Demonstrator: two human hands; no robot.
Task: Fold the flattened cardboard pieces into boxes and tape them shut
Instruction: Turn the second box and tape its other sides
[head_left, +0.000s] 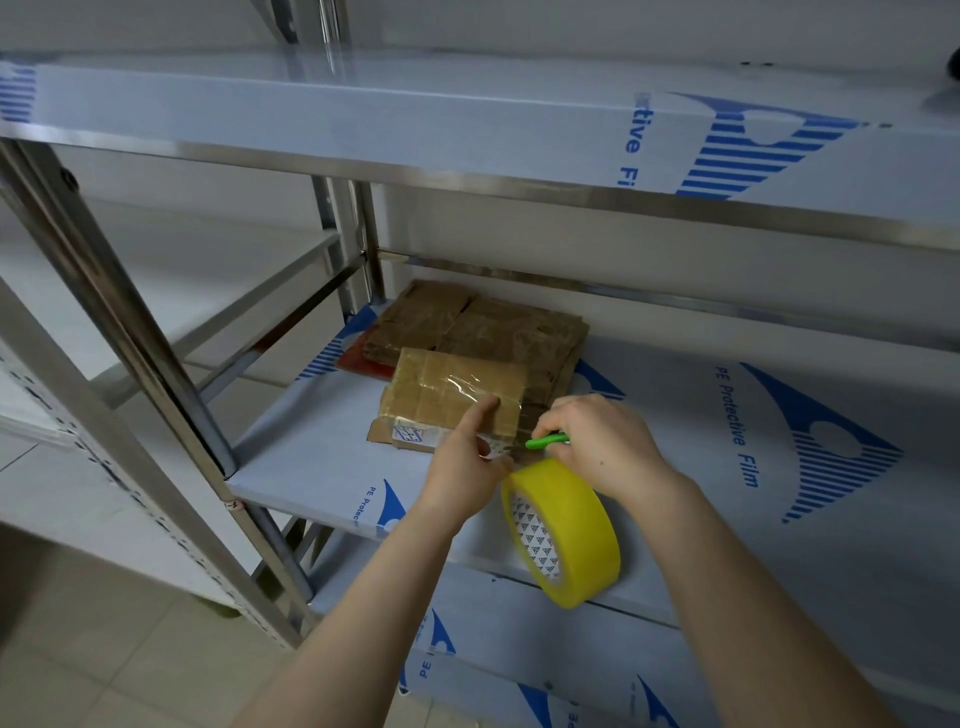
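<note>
Currently: taped box (452, 397) sits on the shelf (675, 415), flattened cardboard (478, 327) stacked behind it. Left hand (465, 457): index presses the box, other fingers curled, can't tell if pinching. Yellow tape roll (566, 535) nearer. Right hand (597, 441) grips green tool (548, 441).

Bare forearms (363, 603), left hand (462, 465), right hand (597, 441)

Left hand (467, 460) forefinger outstretched (others curled), right hand (597, 441) gripping green tool (548, 442), forearms extended
</note>
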